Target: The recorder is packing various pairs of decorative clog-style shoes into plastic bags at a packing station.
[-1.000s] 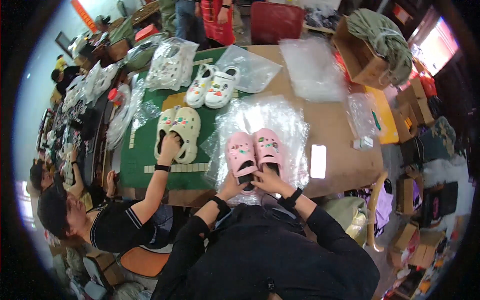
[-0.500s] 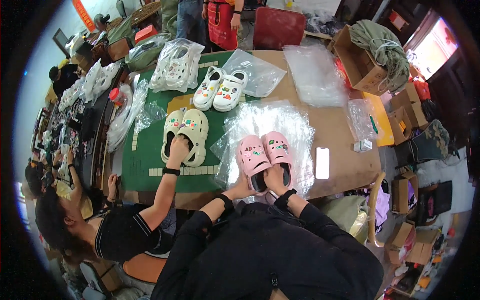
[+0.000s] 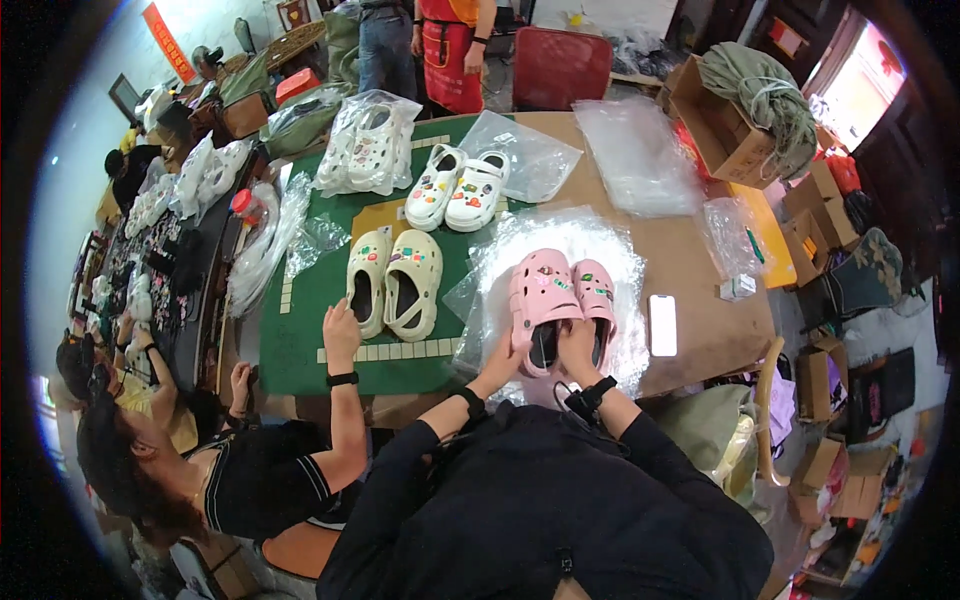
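Note:
Two pink clogs (image 3: 545, 288) with colourful charms stand side by side, toes away from me, over a stack of clear plastic bags (image 3: 622, 232). My left hand (image 3: 502, 362) is closed on the outer heel side of the left pink clog. My right hand (image 3: 577, 350) is between the two heels, fingers against the left clog's inner side; its fingertips are partly hidden. The left clog looks slightly raised and tilted. To the left stand cream clogs (image 3: 413, 285), with white clogs (image 3: 473, 198) behind them, both pairs bearing charms.
A white-screened phone (image 3: 662, 325) lies right of the bags. Bagged white clogs (image 3: 368, 145) stand at the far left of the green mat (image 3: 300, 350). A co-worker's hand (image 3: 342, 330) hovers near the cream clogs. More flat bags (image 3: 637, 155) and a cardboard box (image 3: 722, 125) are at the back right.
The left pink clog has been lifted and shifted against the right one, both my hands staying on it. The co-worker's hand has come out of the cream clog. The whole view has shifted slightly.

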Motion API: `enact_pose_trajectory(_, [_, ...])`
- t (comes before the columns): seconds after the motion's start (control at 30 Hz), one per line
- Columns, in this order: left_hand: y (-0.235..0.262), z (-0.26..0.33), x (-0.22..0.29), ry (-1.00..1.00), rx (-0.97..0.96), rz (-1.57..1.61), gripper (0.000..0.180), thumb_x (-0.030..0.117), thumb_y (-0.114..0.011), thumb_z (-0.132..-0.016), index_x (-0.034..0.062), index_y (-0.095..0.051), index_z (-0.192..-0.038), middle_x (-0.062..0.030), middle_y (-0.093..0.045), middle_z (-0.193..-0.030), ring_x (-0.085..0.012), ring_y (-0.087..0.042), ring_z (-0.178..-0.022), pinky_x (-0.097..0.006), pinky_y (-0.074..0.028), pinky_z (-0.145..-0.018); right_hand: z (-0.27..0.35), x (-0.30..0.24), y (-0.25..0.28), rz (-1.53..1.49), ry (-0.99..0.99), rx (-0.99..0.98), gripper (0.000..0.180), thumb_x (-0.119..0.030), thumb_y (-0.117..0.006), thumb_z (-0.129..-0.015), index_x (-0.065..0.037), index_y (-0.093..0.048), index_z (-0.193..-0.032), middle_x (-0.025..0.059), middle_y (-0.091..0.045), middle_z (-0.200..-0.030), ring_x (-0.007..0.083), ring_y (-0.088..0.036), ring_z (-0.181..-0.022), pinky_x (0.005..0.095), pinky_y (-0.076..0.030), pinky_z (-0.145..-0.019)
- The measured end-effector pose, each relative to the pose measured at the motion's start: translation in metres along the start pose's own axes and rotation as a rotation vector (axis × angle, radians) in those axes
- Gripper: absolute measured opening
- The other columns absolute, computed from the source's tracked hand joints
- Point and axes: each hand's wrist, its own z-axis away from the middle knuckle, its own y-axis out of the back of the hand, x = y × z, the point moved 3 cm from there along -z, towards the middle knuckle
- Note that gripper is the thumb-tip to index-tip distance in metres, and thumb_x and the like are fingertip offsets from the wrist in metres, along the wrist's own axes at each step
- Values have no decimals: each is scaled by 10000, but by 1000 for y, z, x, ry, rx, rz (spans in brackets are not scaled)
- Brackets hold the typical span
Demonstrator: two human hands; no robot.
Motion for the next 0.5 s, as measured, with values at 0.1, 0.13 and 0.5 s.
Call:
enact_pose_trajectory(0.1, [-4,7,15,153,-46,-127,682,169,-637,-786,15,-252,-1327,-120,-555,-942,-164,-548,-799,-317,-473,-697,0,-1,-5,122,62,-14,197,-112,-545,-790,61,-587,-875,292,-524,-940,432,-482,-885,476,-379,-791])
enact_pose_trajectory(0.13, [-6,9,22,130,-84,-204,724,182,-656,-767,13,-238,-1333,-129,-551,-943,-184,-555,-798,-328,-474,-699,5,-1,-6,100,168,78,194,-110,-544,-781,64,-585,-858,292,-529,-927,437,-486,-875,484,-369,-799])
enact_pose_trajectory(0.5, [-30,24,75,-624,-98,-1012,399,168,-616,-715,16,-490,-1061,-155,-473,-1047,-317,-477,-993,-411,-412,-836,6,22,19,89,383,-507,184,-177,-595,-766,-42,-581,-890,206,-529,-923,374,-531,-864,435,-432,-747])
